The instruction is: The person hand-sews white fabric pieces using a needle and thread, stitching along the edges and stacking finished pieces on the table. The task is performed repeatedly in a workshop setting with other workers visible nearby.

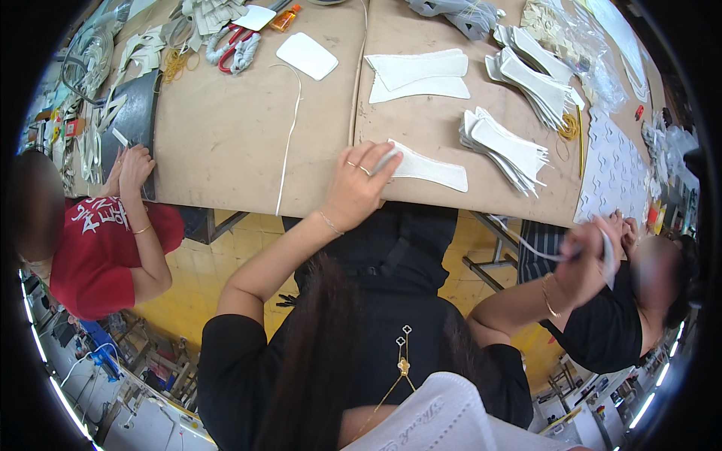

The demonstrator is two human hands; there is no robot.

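Note:
At the table's front edge lies a white, waisted flat piece (432,173), like cut fabric or leather. My left hand (362,179) is closed over its left end, thumb and fingers pinching it against the tabletop. Out to the right, off the table, my right hand (588,263) is raised and smeared by motion. A thin white strip (535,252) trails leftward from its fingers, and something pale shows beside the hand. Right of the flat piece stands a fanned stack of similar white pieces (505,149). Two more white pieces (417,75) overlap farther back.
More stacks (530,79) sit at the back right. A long white strip (289,143) crosses the table (218,135); red-handled scissors (235,51) and an orange bottle (286,18) lie behind. Co-workers' hands are at the left (134,171) near a black board, and at the right (626,225).

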